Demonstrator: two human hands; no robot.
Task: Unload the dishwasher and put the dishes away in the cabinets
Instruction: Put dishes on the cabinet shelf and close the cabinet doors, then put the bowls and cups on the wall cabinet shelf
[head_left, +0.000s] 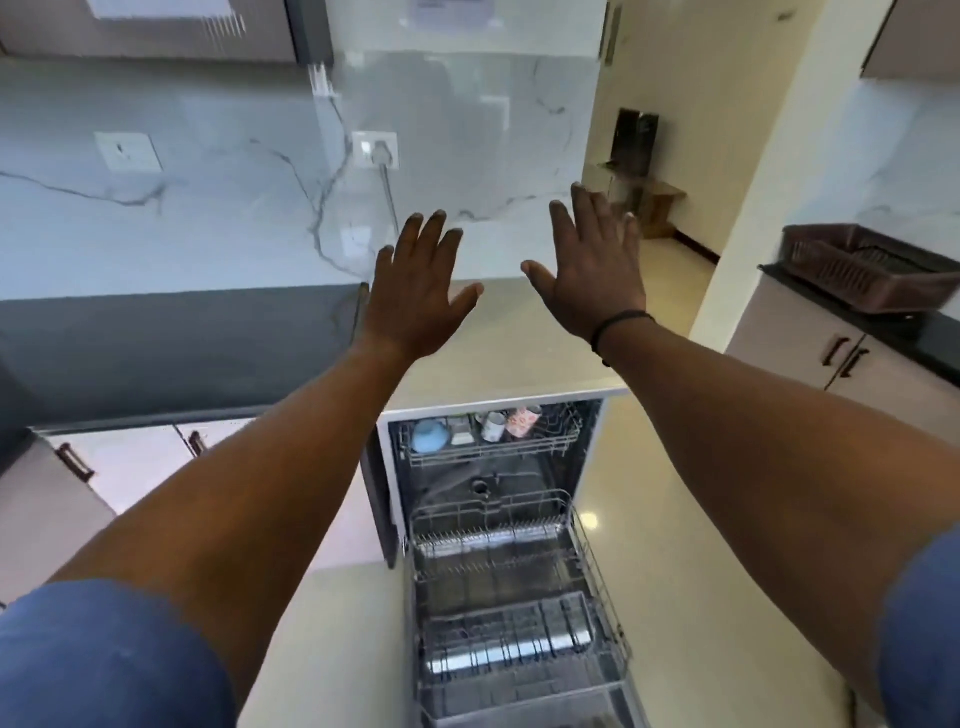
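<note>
The dishwasher stands open below me, its door down and its lower rack pulled out and bare. Its upper rack holds a blue bowl, a white mug and a patterned cup. My left hand and my right hand are both raised flat above the countertop, fingers spread, holding nothing. A dark band circles my right wrist.
A marble backsplash with a wall socket rises behind the counter. Lower cabinets with dark handles sit to the left. A brown dish basket rests on a black counter at right, above more cabinets.
</note>
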